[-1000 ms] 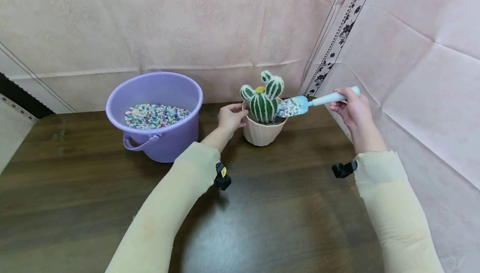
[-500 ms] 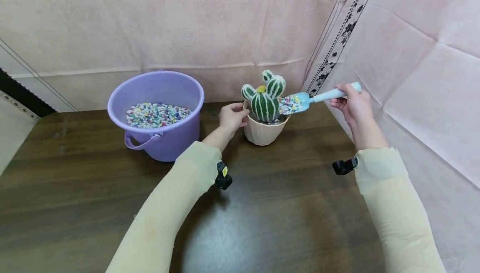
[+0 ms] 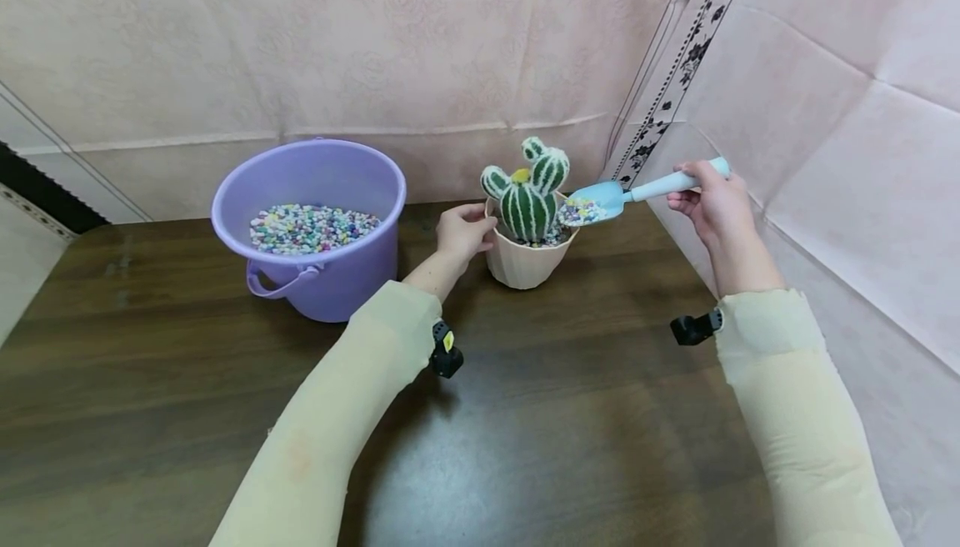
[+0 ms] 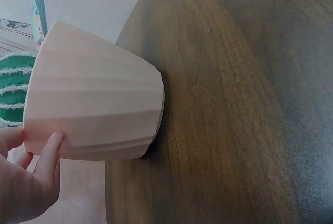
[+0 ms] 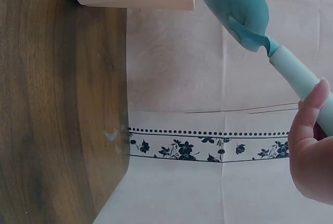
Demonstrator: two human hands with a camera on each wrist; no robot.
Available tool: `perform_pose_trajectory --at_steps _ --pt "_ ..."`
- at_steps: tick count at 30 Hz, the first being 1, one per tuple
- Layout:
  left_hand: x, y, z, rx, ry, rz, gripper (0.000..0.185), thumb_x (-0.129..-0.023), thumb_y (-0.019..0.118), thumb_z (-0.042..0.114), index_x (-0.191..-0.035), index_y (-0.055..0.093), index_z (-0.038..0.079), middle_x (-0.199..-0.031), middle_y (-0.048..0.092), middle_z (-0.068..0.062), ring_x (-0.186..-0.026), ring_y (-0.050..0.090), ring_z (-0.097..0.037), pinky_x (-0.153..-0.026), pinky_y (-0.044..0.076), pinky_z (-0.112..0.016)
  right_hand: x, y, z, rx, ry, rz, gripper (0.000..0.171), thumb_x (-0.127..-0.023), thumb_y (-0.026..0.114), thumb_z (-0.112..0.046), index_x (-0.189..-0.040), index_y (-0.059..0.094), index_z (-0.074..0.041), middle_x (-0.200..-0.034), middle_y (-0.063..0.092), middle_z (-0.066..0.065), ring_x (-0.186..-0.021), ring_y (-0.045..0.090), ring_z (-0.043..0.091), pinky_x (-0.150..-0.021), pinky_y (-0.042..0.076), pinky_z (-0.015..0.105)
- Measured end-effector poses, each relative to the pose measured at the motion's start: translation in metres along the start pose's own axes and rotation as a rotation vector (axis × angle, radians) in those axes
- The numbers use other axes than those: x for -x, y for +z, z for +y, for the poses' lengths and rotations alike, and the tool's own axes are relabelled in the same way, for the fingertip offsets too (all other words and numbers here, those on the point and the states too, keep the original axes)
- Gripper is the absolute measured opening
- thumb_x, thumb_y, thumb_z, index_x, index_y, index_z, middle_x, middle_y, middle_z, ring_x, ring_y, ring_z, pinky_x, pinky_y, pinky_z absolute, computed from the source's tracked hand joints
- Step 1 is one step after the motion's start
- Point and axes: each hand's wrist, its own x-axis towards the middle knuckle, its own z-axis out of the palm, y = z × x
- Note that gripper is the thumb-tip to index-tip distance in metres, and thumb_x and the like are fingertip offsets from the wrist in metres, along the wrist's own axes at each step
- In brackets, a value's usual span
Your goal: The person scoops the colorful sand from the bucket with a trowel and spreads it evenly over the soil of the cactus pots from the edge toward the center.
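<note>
A green and white striped cactus with a yellow flower stands in a cream faceted flower pot. My left hand pinches the pot's left rim, with fingertips on its outer wall in the left wrist view. My right hand grips the handle of a light blue trowel, its blade tilted down at the pot's right rim. Some multicoloured pebbles lie at the blade's tip, and others show in the pot around the cactus base. From the right wrist view, I see the underside of the blade.
A purple bucket with a folded-down handle stands left of the pot, partly filled with multicoloured pebbles. Both stand near the back edge of the dark wooden table. Pale patterned cloth hangs behind and to the right.
The trowel's handle end has risen and shifted slightly right, tilting the blade. Fewer pebbles lie on the blade, and more show in the pot. The left hand has stayed at the rim.
</note>
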Motion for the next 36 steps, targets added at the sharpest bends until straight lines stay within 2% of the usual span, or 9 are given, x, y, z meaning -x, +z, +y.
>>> perform_pose_trajectory --at_steps 10,19,24,36 --pt "0.001 -0.001 0.000 -0.014 -0.010 0.006 0.034 -0.089 0.062 0.011 -0.123 0.059 0.005 -0.119 0.060 -0.014 -0.092 0.063 -0.021 -0.082 0.058 -0.032 0.007 0.006 0.003 0.056 -0.017 -0.006 0.017 -0.089 0.056 -0.006 -0.074 0.065 -0.006 -0.064 0.063 0.002 -0.045 0.055 0.010 -0.044 0.052 0.017" --pt "0.000 0.000 0.001 -0.013 -0.007 0.006 0.034 -0.089 0.062 0.010 -0.123 0.059 0.004 -0.119 0.060 -0.014 -0.096 0.064 -0.023 -0.083 0.058 -0.032 0.010 0.016 -0.002 0.102 -0.101 -0.003 0.015 -0.087 0.056 -0.004 -0.073 0.062 -0.006 -0.059 0.064 0.002 -0.041 0.055 0.009 -0.041 0.051 0.017" --pt "0.000 0.000 0.000 -0.010 -0.009 0.005 0.034 -0.089 0.062 0.010 -0.123 0.059 0.005 -0.118 0.060 -0.014 -0.094 0.064 -0.022 -0.083 0.058 -0.032 0.009 0.020 -0.006 0.107 -0.137 -0.003 0.015 -0.086 0.057 -0.002 -0.074 0.064 -0.006 -0.061 0.066 0.002 -0.042 0.057 0.010 -0.042 0.052 0.017" --pt "0.000 0.000 0.000 0.001 -0.009 0.003 0.034 -0.089 0.062 0.010 -0.123 0.059 0.004 -0.118 0.060 -0.014 -0.090 0.063 -0.019 -0.082 0.059 -0.032 0.006 0.018 -0.005 0.111 -0.154 0.005 0.015 -0.086 0.056 -0.002 -0.075 0.065 -0.007 -0.063 0.066 0.001 -0.043 0.057 0.010 -0.043 0.052 0.017"
